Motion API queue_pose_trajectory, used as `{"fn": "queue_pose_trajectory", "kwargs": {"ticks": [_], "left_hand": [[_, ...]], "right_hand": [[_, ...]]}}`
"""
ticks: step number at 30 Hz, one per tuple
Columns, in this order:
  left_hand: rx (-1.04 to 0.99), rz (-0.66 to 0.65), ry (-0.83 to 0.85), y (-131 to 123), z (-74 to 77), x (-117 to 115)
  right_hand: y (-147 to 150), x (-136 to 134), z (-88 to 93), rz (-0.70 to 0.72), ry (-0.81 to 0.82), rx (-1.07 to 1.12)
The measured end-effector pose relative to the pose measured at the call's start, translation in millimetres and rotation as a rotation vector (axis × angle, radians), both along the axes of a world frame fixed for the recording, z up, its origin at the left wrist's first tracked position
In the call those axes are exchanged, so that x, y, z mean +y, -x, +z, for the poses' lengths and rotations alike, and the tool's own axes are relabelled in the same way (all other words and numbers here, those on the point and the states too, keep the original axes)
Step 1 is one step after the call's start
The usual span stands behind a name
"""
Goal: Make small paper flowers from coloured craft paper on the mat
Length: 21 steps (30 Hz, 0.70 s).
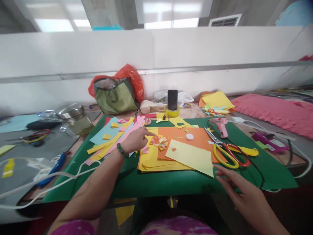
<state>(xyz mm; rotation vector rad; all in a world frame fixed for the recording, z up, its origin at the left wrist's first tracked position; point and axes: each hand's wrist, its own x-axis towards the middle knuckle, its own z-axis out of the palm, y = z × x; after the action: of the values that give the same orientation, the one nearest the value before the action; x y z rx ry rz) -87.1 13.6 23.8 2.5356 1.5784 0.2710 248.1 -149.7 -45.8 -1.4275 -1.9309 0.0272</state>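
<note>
My left hand (137, 139), with a green bead bracelet on the wrist, rests on the stack of yellow and orange paper (171, 153). Its index finger points at a small folded paper flower (158, 141) of pink, yellow and orange; the other fingers are curled with nothing in them. My right hand (241, 192) hovers open, fingers stretched, over the front right of the green mat (151, 182). It holds nothing and is nearest the scissors (225, 151) with yellow and red handles.
Pink, yellow and blue paper strips (114, 138) lie left of the stack. A pink glue gun (221, 125), a phone on a tape roll (172, 104), a green bag (114, 94), a glass jar (75, 120), white cables (36, 182) and a pink sheet (276, 111) surround the mat.
</note>
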Motion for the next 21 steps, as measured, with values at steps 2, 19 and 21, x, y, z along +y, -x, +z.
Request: {"fn": "queue_pose_trajectory", "kwargs": {"ticks": [2,19,21], "left_hand": [[0.036,0.036,-0.042,5,8.1,0],[0.162,-0.006,0.034,-22,-32.7,-94],[0.160,0.020,0.036,-25,-34.1,-95]], "right_hand": [[-14,-8,-10.5,-0.028,0.028,0.007],[43,22,-2.9,0.276,-0.139,-0.189],[52,32,13.9,0.331,-0.102,-0.239]]}}
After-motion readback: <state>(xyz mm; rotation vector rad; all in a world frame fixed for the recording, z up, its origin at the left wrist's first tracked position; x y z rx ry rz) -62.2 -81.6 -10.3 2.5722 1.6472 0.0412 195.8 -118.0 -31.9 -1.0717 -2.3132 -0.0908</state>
